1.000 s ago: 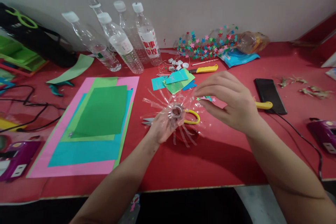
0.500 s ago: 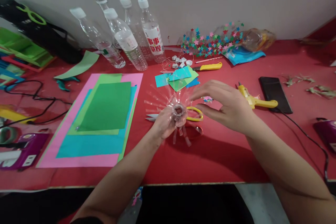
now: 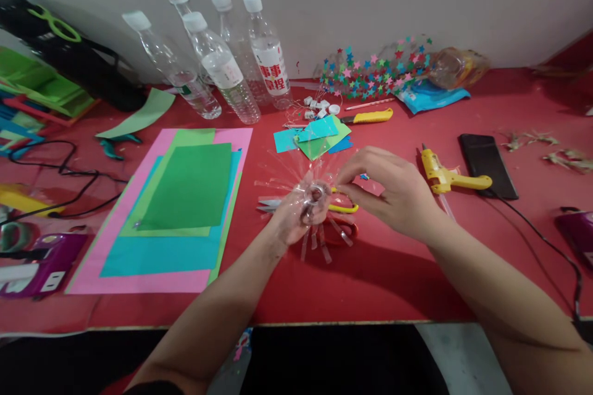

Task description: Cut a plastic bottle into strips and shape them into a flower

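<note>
The neck end of a clear plastic bottle (image 3: 317, 193), cut into thin strips that splay outward all round, faces up at me with its round mouth. My left hand (image 3: 296, 213) is closed around it. On its right side, my right hand (image 3: 386, 188) pinches thumb and forefinger together at the strips and seems to grip one; the clear plastic is hard to make out there. Beneath both lies a pair of scissors (image 3: 354, 205), with blades poking out left and the yellow handle at right, partly hidden by the bottle piece.
Coloured paper sheets (image 3: 185, 188) lie at left, several plastic bottles (image 3: 227, 74) behind. A yellow glue gun (image 3: 447, 176) and a phone (image 3: 486, 163) are at right. A utility knife (image 3: 370, 116), paper scraps (image 3: 319, 133) and a star-covered bottle (image 3: 375, 74) occupy the back.
My right hand has moved slightly left and down, and its thumb and forefinger have closed together at the strips. The bottle piece has turned a little in my left hand.
</note>
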Available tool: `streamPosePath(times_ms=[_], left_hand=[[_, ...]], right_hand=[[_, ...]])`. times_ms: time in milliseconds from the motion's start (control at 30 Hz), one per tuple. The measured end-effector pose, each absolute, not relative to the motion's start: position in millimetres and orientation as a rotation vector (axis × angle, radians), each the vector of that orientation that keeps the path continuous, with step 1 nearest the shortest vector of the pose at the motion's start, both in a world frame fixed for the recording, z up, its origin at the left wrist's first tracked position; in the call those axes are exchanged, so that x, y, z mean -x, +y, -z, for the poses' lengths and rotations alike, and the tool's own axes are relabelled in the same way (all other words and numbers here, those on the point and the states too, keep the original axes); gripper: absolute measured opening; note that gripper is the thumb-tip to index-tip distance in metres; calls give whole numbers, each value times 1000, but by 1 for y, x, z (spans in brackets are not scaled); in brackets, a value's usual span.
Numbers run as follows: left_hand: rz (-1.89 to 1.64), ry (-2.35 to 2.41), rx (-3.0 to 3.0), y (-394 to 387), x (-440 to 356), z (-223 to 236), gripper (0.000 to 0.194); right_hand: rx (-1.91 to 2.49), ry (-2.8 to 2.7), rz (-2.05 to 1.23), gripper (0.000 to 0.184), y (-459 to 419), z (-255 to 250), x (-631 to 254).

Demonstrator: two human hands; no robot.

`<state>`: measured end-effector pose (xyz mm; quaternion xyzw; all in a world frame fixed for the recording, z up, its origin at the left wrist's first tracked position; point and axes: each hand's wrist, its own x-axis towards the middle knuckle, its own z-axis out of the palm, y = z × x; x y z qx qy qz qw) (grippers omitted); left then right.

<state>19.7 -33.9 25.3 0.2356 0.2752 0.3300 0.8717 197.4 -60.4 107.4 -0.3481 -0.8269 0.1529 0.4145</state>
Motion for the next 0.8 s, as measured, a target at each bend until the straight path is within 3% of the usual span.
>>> streamPosePath(times_ms=[200,400,800], left_hand=[[-731,587,-489,-35,-20,-25,25],[-735,594,-495,-33,-19,-24,34],[-706,610,-428,-33,-20,-24,40]], right_hand=[[851,-2111,-463,10,-62,-104,-195],[883,-2110,-503,17,-63,-103,-194],[886,-2142,-309,7,-61,-102,-193]])
